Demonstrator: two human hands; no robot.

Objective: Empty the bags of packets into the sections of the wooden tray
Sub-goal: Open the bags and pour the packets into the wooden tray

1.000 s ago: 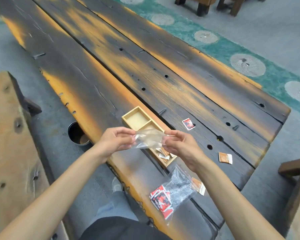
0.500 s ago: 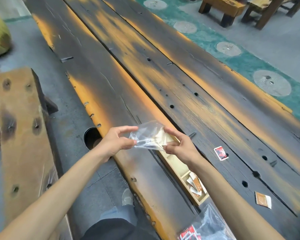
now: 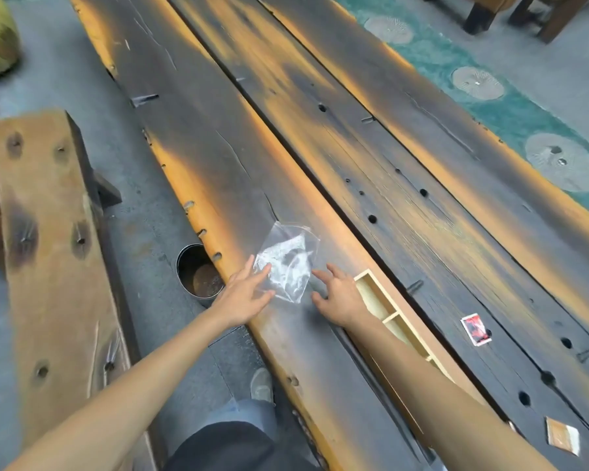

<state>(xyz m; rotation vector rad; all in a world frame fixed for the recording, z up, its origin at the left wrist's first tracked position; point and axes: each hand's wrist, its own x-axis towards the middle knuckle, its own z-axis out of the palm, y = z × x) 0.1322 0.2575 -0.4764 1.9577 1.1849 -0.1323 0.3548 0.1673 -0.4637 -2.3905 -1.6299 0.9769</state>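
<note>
Between the spread, empty left hand (image 3: 244, 294) and right hand (image 3: 337, 295), the clear bag (image 3: 288, 261) lies loose, just left of the wooden tray (image 3: 376, 302), whose long axis runs back under the right forearm.

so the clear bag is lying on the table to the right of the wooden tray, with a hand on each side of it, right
Not quite. In the head view the clear bag lies on the table to the left of the wooden tray, not the right. The left hand and right hand do flank it, both open.
</note>
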